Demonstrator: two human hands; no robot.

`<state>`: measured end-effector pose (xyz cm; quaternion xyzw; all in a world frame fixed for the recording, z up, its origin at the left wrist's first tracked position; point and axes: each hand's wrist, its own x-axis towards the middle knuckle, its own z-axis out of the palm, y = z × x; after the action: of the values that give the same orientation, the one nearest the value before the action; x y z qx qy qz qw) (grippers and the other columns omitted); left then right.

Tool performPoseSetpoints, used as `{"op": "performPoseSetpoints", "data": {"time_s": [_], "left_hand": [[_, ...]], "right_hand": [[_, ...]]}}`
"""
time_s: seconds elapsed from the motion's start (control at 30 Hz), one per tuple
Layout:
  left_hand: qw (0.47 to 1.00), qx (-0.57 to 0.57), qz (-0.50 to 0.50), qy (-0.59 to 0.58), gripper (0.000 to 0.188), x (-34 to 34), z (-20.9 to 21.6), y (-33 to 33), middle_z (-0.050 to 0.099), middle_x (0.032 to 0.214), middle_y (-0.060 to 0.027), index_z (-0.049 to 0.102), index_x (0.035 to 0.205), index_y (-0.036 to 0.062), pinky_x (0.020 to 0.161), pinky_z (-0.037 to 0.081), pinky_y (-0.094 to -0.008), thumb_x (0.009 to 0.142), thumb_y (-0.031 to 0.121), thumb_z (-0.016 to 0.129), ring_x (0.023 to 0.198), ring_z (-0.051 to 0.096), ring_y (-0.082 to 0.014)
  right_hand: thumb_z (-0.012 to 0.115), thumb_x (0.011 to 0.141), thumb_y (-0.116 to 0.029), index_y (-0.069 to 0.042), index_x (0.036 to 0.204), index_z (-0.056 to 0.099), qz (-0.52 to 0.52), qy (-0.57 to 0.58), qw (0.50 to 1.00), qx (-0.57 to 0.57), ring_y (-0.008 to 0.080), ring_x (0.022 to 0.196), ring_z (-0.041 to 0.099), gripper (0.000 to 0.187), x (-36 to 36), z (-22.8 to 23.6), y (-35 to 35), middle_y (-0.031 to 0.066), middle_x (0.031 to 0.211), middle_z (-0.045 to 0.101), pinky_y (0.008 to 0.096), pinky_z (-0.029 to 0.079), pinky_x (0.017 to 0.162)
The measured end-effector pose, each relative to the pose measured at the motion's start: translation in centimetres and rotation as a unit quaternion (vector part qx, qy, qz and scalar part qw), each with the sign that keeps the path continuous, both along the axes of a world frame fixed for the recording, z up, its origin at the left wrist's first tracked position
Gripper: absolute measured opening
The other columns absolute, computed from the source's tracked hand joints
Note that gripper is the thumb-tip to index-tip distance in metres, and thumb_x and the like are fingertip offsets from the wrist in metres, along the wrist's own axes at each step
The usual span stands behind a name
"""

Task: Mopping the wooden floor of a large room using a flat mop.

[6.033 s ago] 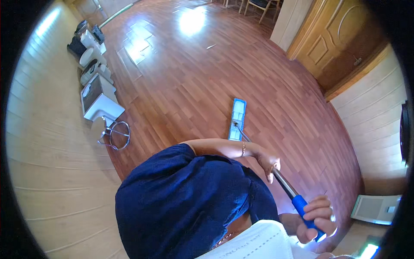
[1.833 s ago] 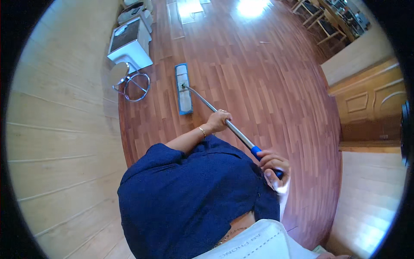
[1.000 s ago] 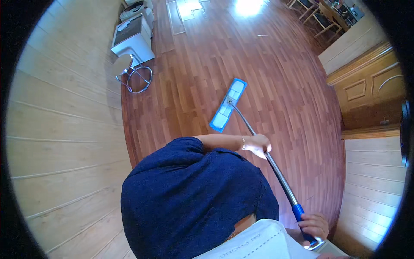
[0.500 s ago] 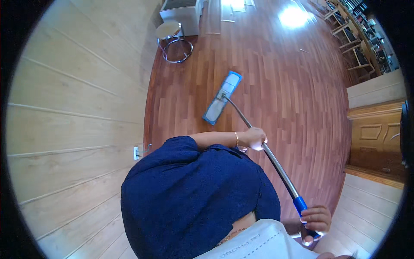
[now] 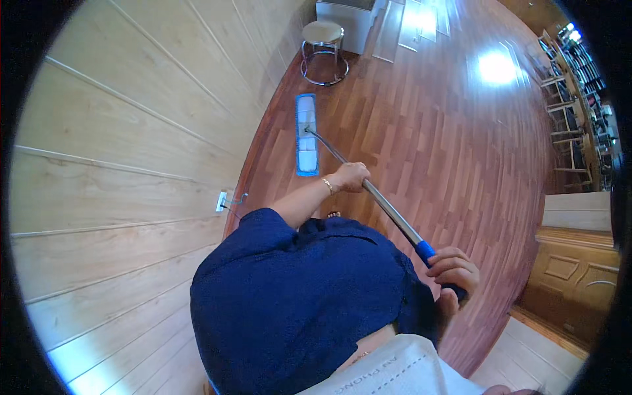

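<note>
A flat mop (image 5: 307,158) with a long blue-edged, pale head lies on the reddish wood floor (image 5: 421,151), close to the left wall. Its metal pole slants from the head down to the right, toward me. My left hand (image 5: 351,176), with a gold bracelet at the wrist, is closed around the middle of the pole. At the upper end my right hand (image 5: 455,271) wraps round the blue grip (image 5: 424,251); part of that grip is hidden under the fingers.
Ahead of the mop head stands a round stool (image 5: 322,33) with a chrome ring base, beside a white cabinet (image 5: 345,25). Pale panelling (image 5: 145,171) with a wall socket (image 5: 221,201) runs along my left. Chairs (image 5: 565,122) line a long table at the far right, near a wooden door (image 5: 573,276).
The mop head has swung left toward the wall and turned nearly parallel to it. Both hands have moved left and up with the pole; the view has turned too.
</note>
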<state>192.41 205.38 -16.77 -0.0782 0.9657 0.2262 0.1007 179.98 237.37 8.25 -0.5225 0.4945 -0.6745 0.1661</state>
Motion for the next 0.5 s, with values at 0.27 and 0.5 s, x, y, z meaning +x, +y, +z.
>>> {"op": "performPoseSetpoints", "data": {"time_s": [0.27, 0.5], "left_hand": [[0.996, -0.016, 0.088, -0.015, 0.017, -18.0, 16.4, 19.4, 0.067, 0.083, -0.0113, 0.068, 0.070, 0.0123, 0.077, 0.052, -0.0446, 0.075, 0.028, 0.064, 0.088, 0.064, -0.0310], [0.998, 0.033, 0.047, 0.007, 0.030, -49.3, 31.2, 39.3, 0.066, 0.081, -0.0128, 0.066, 0.070, 0.0100, 0.078, 0.049, -0.0449, 0.083, 0.036, 0.060, 0.090, 0.062, -0.0316]], "right_hand": [[0.065, 0.070, -0.025, -0.004, 0.071, 0.062, 0.114, 0.063, 0.990, 0.060, 0.0304, 0.083, 0.069, 0.021, -23.7, 14.4, 17.6, 0.0127, 0.078, 0.070, 0.0407, 0.053, 0.077], [0.071, 0.077, -0.040, -0.004, 0.078, 0.065, 0.179, 0.167, 0.969, 0.031, 0.0281, 0.082, 0.070, 0.037, -55.2, 32.9, 36.1, 0.0116, 0.084, 0.071, 0.0400, 0.056, 0.071]]}}
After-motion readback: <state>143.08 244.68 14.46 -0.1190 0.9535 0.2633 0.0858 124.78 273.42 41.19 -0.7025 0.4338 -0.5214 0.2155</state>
